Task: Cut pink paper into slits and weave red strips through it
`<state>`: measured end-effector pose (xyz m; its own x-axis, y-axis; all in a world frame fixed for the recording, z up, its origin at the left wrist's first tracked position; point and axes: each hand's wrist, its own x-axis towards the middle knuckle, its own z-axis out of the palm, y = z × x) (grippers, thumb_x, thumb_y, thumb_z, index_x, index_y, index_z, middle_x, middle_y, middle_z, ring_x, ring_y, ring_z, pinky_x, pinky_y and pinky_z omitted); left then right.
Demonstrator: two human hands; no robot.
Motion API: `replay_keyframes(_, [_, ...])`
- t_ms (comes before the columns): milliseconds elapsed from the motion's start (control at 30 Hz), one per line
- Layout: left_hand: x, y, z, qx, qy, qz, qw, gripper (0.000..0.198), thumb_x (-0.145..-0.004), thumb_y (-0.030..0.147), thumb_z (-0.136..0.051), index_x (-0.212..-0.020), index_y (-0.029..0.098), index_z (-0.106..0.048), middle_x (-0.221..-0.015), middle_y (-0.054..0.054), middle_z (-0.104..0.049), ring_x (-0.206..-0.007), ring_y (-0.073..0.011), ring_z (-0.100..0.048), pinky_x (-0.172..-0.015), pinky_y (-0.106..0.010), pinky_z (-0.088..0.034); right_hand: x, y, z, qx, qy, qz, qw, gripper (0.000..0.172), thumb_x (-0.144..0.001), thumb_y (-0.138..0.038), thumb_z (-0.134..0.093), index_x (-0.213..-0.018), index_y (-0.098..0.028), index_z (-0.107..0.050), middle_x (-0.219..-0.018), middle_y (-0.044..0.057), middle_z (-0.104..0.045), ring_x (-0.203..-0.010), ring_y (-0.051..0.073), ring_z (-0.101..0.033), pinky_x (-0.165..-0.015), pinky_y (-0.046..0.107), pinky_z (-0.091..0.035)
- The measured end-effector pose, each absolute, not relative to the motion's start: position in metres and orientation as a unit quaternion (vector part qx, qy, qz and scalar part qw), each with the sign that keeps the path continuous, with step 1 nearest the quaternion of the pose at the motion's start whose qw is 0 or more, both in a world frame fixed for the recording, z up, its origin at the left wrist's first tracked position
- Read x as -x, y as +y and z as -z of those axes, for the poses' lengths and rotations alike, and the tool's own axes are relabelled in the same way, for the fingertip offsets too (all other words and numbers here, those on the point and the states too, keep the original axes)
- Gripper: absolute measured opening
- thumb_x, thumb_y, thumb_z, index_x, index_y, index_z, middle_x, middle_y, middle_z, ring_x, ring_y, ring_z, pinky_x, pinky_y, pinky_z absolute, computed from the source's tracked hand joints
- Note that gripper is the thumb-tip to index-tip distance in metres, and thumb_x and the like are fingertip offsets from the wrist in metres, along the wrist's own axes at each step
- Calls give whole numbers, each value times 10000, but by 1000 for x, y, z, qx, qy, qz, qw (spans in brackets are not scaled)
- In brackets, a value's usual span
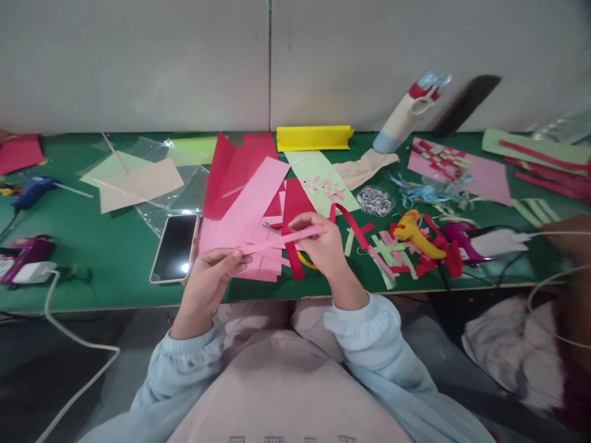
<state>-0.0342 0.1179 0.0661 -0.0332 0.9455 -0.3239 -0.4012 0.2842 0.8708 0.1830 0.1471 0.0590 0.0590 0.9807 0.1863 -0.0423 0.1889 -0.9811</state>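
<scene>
A narrow pink paper strip (277,239) stretches between my two hands above the table's near edge. My left hand (210,277) pinches its left end between thumb and fingers. Around the other end, the fingers of my right hand (321,243) are closed. Just behind and below the strip lie scissors (301,259) with yellow handles, partly hidden by a red strip (293,257). Pink paper sheets (252,200) lie beneath, over larger red sheets (231,163). Another red strip (351,215) curves up just right of my right hand.
A phone (174,249) lies left of my left hand. To the right are a yellow glue gun (419,234), paper scraps (385,252), a bag of small beads (375,201) and a white-and-blue bottle (409,114). A blue glue gun (34,192) lies far left. Another person's arm (570,246) shows at right.
</scene>
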Motion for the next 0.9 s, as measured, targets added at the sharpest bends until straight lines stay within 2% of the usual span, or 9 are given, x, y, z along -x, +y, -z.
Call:
replay_keyframes(300, [50, 126, -55, -256, 511, -540, 617, 328, -438, 274, -973, -644, 133, -760, -642, -64, -752, -640, -154, -734, -573, -149, -591, -208, 144, -46, 507, -404, -468, 601, 338, -584, -367, -862, -781, -205, -639, -750, -6, -688, -730, 136, -667, -647, 236, -539])
replay_keyframes(700, [60, 123, -58, -280, 521, -524, 613, 351, -417, 294, -987, -617, 130, -751, -626, -76, -746, -553, -130, -690, -536, -153, -575, -206, 143, -42, 519, -389, -478, 592, 253, -624, -340, -827, -797, -181, -733, -754, 26, -740, -710, 154, -692, -635, 247, -549])
replay_keyframes(900, [62, 121, -61, -296, 522, -523, 605, 316, -441, 270, -980, -603, 138, -743, -585, -56, -724, -515, -124, -663, -519, -174, -572, -206, 142, -42, 508, -376, -500, 592, 334, -613, -409, -854, -828, -187, -726, -764, 17, -740, -716, 156, -701, -651, 257, -560])
